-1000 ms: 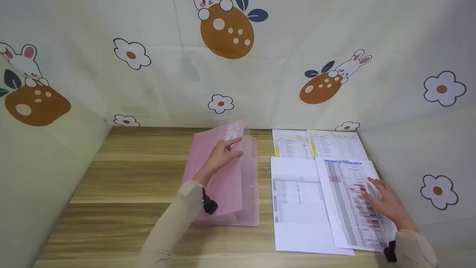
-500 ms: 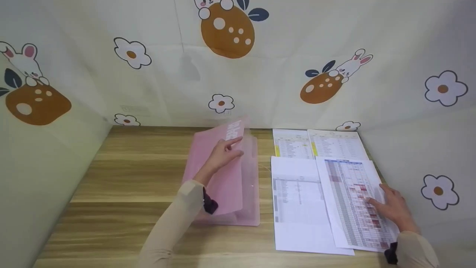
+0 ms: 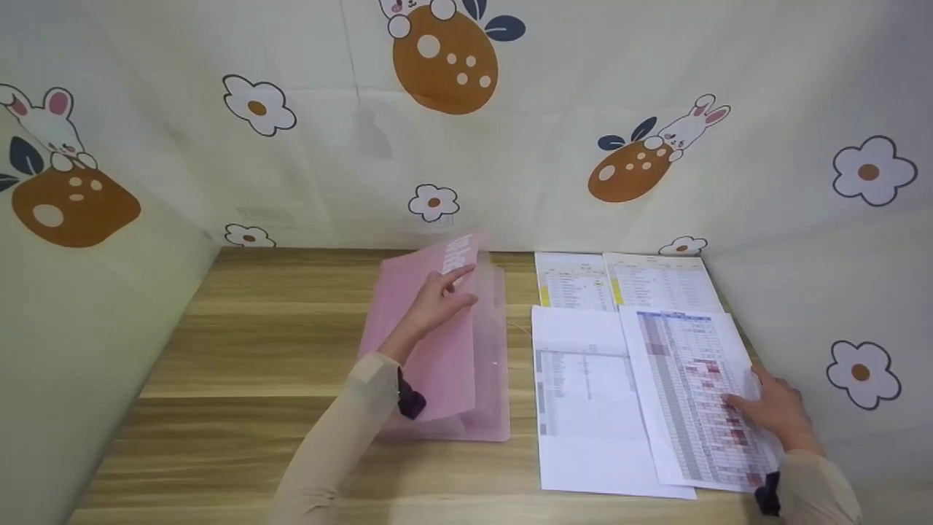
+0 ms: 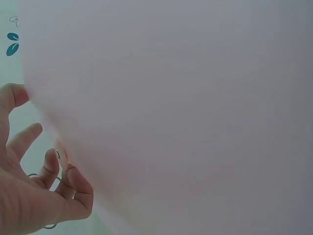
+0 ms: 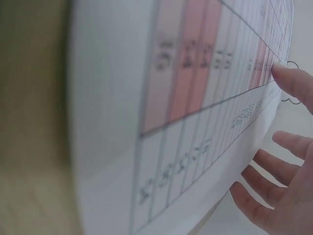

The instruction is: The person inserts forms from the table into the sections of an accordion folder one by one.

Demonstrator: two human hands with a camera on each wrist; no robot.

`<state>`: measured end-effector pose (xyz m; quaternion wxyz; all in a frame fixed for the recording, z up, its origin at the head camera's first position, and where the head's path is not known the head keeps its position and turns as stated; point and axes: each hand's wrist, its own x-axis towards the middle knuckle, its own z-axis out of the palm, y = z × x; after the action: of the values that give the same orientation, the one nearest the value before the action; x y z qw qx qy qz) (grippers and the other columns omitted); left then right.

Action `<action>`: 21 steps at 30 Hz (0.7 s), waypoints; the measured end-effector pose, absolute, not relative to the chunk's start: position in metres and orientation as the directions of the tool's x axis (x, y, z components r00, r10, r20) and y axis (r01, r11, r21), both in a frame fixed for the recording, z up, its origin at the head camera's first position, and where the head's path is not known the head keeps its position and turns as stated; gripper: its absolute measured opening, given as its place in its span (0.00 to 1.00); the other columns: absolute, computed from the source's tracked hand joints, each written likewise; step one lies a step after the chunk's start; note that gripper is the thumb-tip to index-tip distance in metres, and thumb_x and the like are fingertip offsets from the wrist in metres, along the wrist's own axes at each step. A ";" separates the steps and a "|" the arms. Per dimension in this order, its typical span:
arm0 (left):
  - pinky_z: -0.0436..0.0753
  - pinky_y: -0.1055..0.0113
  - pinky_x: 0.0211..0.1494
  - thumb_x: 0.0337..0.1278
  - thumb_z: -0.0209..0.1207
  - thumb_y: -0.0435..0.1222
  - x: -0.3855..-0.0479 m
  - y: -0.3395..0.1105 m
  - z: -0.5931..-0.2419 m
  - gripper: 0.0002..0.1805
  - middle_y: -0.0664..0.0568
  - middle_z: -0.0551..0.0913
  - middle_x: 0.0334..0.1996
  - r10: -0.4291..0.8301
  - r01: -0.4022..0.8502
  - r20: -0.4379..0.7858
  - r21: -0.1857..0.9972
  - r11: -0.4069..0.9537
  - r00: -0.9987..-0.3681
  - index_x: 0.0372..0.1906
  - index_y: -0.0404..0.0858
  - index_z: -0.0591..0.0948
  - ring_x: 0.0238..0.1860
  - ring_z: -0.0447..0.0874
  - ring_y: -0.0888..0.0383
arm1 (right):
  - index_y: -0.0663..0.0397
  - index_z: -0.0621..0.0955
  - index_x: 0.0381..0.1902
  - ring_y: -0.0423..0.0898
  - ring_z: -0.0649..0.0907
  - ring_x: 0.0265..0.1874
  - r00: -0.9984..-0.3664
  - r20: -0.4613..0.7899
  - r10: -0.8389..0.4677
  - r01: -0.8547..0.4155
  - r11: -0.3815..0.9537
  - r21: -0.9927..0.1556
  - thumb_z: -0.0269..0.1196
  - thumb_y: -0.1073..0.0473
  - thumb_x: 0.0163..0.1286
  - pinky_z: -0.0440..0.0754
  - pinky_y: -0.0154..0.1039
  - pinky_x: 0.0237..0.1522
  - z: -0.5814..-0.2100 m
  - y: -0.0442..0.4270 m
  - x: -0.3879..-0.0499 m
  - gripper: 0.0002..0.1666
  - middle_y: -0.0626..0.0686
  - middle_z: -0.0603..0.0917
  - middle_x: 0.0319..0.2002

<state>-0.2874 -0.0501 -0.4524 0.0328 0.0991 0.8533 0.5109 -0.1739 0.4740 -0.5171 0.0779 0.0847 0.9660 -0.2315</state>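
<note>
My left hand (image 3: 436, 300) holds up the cover of a pink plastic folder (image 3: 397, 288) by its right edge. In the left wrist view the pink cover (image 4: 186, 107) fills most of the picture, and a thin cord loops near the curled fingers. Over on the right, my right hand (image 3: 780, 412) lies at the side edge of a printed table sheet (image 3: 678, 437). Its thumb (image 5: 293, 81) rests on the print while the other fingers reach to the sheet's edge, fairly straight and spread.
Left of the printed table lies another sheet (image 3: 590, 452), partly under it. Behind them are two sheets with yellow marks, one to the left (image 3: 576, 284) and one to the right (image 3: 660, 281). A patterned curtain (image 3: 321, 168) stands around the wooden table (image 3: 240, 350).
My right hand has slid right from the middle of the printed table sheet to its side edge. My left hand and the raised folder cover have stayed in place.
</note>
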 end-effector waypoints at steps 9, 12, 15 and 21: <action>0.63 0.64 0.33 0.47 0.59 0.40 -0.286 -0.051 -0.454 0.28 0.46 0.63 0.34 0.234 0.197 0.092 0.855 0.479 -0.968 0.59 0.48 0.70 0.34 0.62 0.53 | 0.80 0.46 0.60 0.74 0.57 0.47 -0.967 -0.193 0.166 0.240 0.847 -0.475 0.63 0.45 0.53 0.56 0.63 0.46 -0.515 0.473 -0.177 0.57 0.81 0.54 0.50; 0.63 0.64 0.34 0.47 0.58 0.40 -0.286 -0.051 -0.454 0.27 0.47 0.62 0.34 0.236 0.203 0.098 0.855 0.478 -0.967 0.58 0.49 0.71 0.36 0.62 0.53 | 0.79 0.46 0.61 0.73 0.58 0.48 -0.968 -0.174 0.183 0.247 0.825 -0.509 0.64 0.51 0.53 0.56 0.63 0.47 -0.515 0.472 -0.177 0.54 0.79 0.55 0.50; 0.64 0.63 0.36 0.47 0.58 0.41 -0.286 -0.050 -0.454 0.26 0.47 0.61 0.34 0.235 0.193 0.089 0.862 0.468 -0.968 0.57 0.50 0.72 0.38 0.62 0.53 | 0.78 0.47 0.61 0.73 0.59 0.49 -0.971 -0.136 0.196 0.239 0.814 -0.530 0.60 0.61 0.54 0.56 0.63 0.48 -0.515 0.471 -0.178 0.47 0.78 0.56 0.51; 0.65 0.62 0.38 0.48 0.58 0.41 -0.285 -0.049 -0.453 0.25 0.47 0.62 0.36 0.228 0.173 0.070 0.865 0.471 -0.971 0.56 0.50 0.73 0.40 0.62 0.53 | 0.77 0.50 0.61 0.72 0.60 0.50 -0.965 -0.122 0.231 0.259 0.788 -0.559 0.47 0.69 0.56 0.58 0.62 0.47 -0.512 0.470 -0.177 0.36 0.79 0.57 0.53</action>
<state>-0.2855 -0.0494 -0.4525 0.0276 0.1171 0.8573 0.5006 -0.1767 0.4705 -0.5118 0.0234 0.1294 0.9452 -0.2989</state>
